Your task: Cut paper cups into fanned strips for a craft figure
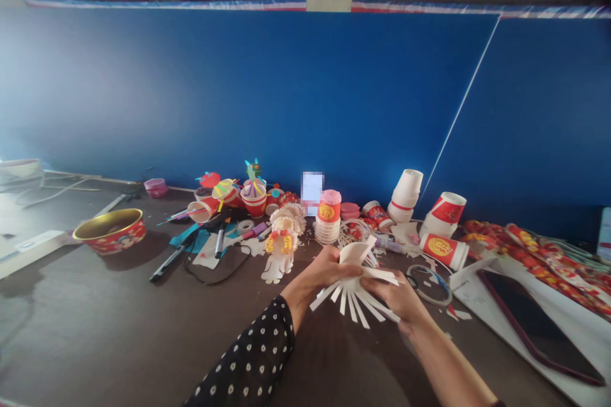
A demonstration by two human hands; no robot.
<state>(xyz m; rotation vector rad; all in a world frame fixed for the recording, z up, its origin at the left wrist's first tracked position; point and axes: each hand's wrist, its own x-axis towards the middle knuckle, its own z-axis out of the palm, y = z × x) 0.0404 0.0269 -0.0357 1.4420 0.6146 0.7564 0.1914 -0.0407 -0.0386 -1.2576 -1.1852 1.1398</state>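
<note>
Both my hands hold a white paper cup (357,283) whose wall is cut into long strips that fan out downward. My left hand (321,273), on a black dotted sleeve, grips its left side with the fingers closed round it. My right hand (400,299) pinches the strips on the right side. The cup hangs a little above the dark table (95,324).
Behind my hands lie paper-cup crafts (281,238), a stack of cups (328,216), more red and white cups (442,229), pens, tape and scraps. A gold bowl (111,230) stands at the left. A dark phone (534,324) lies on white paper at the right. A blue wall closes the back.
</note>
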